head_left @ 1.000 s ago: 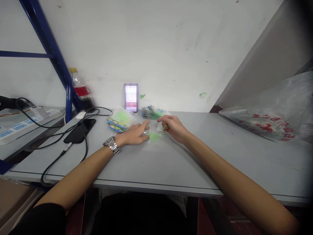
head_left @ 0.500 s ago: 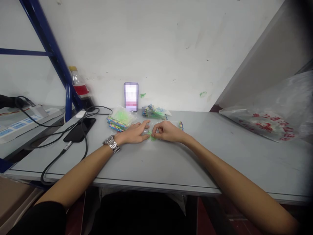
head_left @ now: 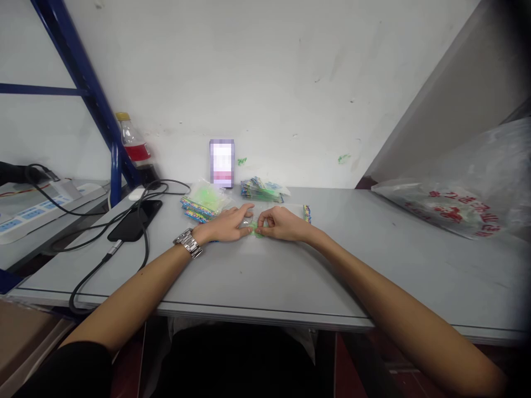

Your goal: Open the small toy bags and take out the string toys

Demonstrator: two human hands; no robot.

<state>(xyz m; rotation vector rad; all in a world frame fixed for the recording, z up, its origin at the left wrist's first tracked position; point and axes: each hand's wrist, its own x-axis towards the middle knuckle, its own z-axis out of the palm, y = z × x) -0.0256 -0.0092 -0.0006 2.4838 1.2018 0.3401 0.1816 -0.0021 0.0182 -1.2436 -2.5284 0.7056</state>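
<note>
Right hand (head_left: 280,224) has slid in from 2 o'clock since a second ago. Left hand (head_left: 227,225) lies flat, fingers open, pinning the clear bag (head_left: 254,230) mid-table; right hand pinches its green bits.

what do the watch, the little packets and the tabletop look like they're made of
Watch: likely polished metal, since its silvery linked band catches the light. Packets: thin clear plastic film, glossy and crinkled, with green bits showing through. Tabletop: smooth grey, matt with a soft sheen, perhaps laminate or painted metal; the look leaves that open.
</note>
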